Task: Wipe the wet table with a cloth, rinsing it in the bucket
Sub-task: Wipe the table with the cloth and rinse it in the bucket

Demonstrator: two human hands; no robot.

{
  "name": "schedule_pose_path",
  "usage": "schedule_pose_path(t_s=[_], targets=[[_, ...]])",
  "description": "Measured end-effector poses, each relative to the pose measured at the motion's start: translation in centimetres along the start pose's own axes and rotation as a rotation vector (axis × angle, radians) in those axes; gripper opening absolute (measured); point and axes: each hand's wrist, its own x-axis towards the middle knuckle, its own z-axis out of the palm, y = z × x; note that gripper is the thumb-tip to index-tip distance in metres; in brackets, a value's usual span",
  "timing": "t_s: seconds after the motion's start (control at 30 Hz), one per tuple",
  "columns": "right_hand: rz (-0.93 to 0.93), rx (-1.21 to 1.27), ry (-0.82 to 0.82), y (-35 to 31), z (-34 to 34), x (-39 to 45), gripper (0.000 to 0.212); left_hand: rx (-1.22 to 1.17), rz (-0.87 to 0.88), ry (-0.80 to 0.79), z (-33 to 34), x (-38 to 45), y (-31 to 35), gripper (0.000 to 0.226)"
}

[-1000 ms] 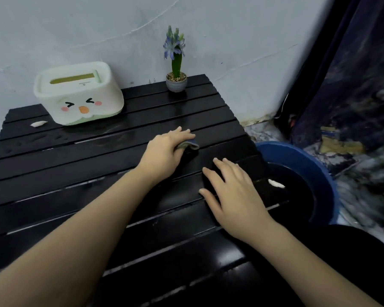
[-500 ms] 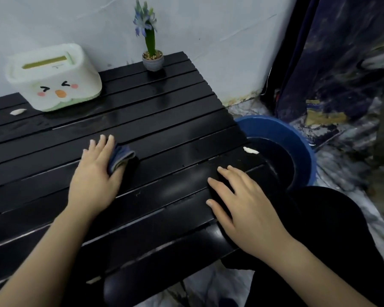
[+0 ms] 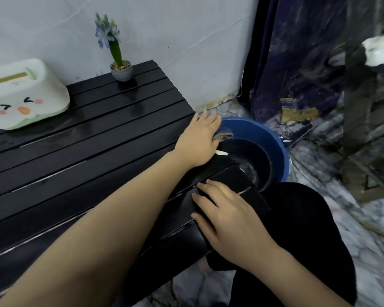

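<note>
We see the black slatted table (image 3: 80, 151) filling the left and middle of the view, its boards glossy with wet streaks, pushed against a pale wall. Just off its right end, on the marbled floor, stands the blue bucket (image 3: 273, 138), dark water inside it with a glint of light near the table's corner. At the table's back left sits a white tissue box (image 3: 24, 96) with a cartoon duck face, and further along the back edge a small grey pot holding a hyacinth (image 3: 118, 52) with bluish flowers. Our left hand (image 3: 200, 140) reaches across to the table's right edge, palm down and fingers spread forward, pressing on the grey-blue cloth (image 3: 224, 133); the cloth pokes out from under the fingers and hangs just over the bucket's near rim. Whether the fingers curl around it or only press on it, we cannot tell. Our right hand (image 3: 228, 213) lies flat on the near right corner of the table, fingers loosely extended, holding nothing. A small white scrap (image 3: 221, 153) lies at the table's edge just below the left hand, beside the bucket.
</note>
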Motion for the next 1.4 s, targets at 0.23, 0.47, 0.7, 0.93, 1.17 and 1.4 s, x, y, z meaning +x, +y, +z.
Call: schedule_pose_path(t_s=[0.23, 0.47, 0.7, 0.93, 1.17, 1.4], targets=[[0.013, 0.051, -0.028, 0.3, -0.2, -0.2, 0.034, -0.625, -0.142, 0.14, -4.3, -1.1, -0.7, 0.035], [0.026, 0.077, -0.008, 0.8, -0.1, -1.0, 0.032, -0.123, 0.056, -0.032, -6.0, -19.6, -6.9, 0.063], [0.027, 0.088, 0.013, 0.8, -0.2, -1.1, 0.032, -0.008, 0.081, -0.052, -2.9, -15.2, -4.7, 0.059], [0.017, 0.073, 0.009, 1.0, -0.1, -1.1, 0.033, 0.017, 0.261, -0.079, -0.3, -4.2, -1.3, 0.058], [0.002, 0.084, 0.009, 1.1, -0.2, -0.8, 0.034, -0.415, 0.037, 0.065, 0.1, 0.4, 2.4, 0.034], [0.002, 0.102, 0.071, 0.5, -0.1, 0.4, 0.026, -0.919, -0.313, 0.458, -7.3, -4.6, -1.3, 0.02]])
